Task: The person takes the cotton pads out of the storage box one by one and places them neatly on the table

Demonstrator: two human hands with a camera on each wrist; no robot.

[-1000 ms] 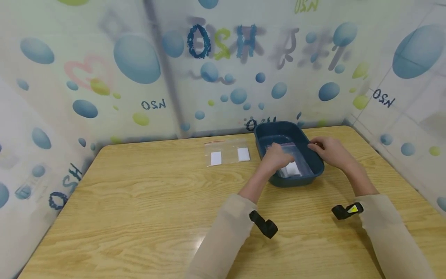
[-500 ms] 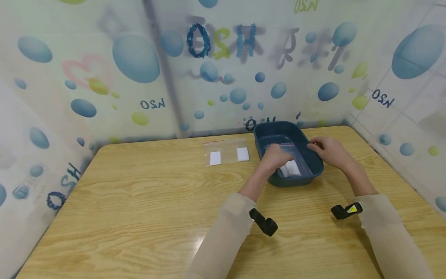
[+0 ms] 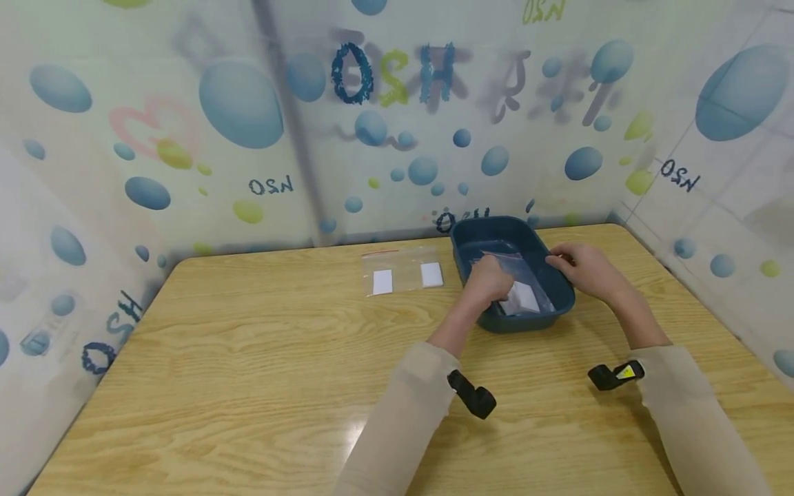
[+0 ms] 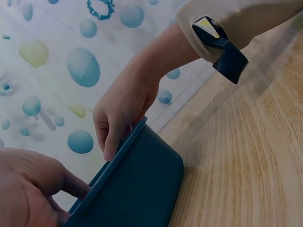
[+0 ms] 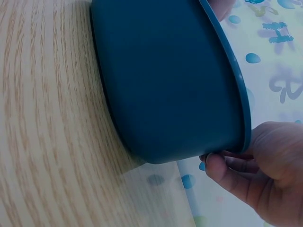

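A dark blue-green plastic basin [image 3: 524, 321] stands on the table toward the back right. Inside it lie clear zip-lock bags [image 3: 520, 269] with a white square piece [image 3: 526, 297] showing among them. My left hand [image 3: 487, 281] reaches down into the basin over these bags; the rim hides its fingertips in the left wrist view, so its hold cannot be seen. With thumb outside and fingers over the edge, my right hand [image 3: 586, 271] grips the basin's right rim. The right wrist view has that same hand [image 5: 258, 170] at the rim's corner.
Left of the basin a clear zip-lock bag [image 3: 403, 269] lies flat on the wooden table [image 3: 248, 358], with two white squares at it. A patterned wall [image 3: 298, 151] closes off the back, and another stands along the right side.
My left hand has curled in and shifted slightly, and the bags and white square under it have turned a little. The right hand stays on the rim.
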